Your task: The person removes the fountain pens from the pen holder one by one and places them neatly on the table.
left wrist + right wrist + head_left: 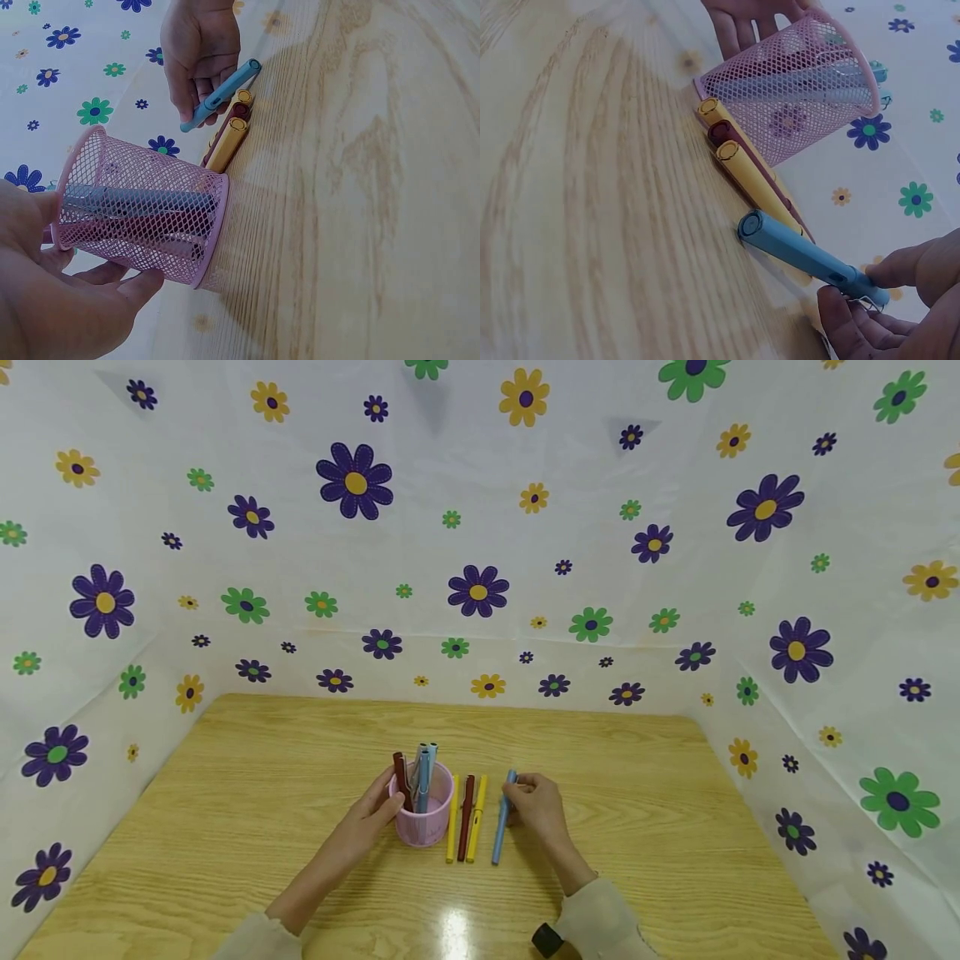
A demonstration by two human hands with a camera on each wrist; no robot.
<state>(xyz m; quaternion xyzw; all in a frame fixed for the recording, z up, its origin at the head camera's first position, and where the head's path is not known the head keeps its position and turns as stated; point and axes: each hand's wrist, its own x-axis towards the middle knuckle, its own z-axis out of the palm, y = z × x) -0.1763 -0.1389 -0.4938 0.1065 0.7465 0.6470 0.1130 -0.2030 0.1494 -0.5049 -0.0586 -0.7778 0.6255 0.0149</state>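
My left hand [363,822] grips the pink mesh pen cup [420,837] from its left side, thumb near the rim. Inside the upright cup lean a dark red pen [400,770] and several blue and light blue pens [825,77]. My right hand [542,810] pinches a blue pen [499,837] near its clip end, thumb on one side and fingers on the other. Whether that pen touches the table cannot be told. Between cup and blue pen lie a yellow pen [452,831], a dark red pen [465,827] and another yellow pen [476,831], side by side.
The wooden table [300,752] reaches back to a white flower-printed cloth [420,552], which also rises along the left and right sides. A dark object [547,940] sits at the right wrist by the sleeve.
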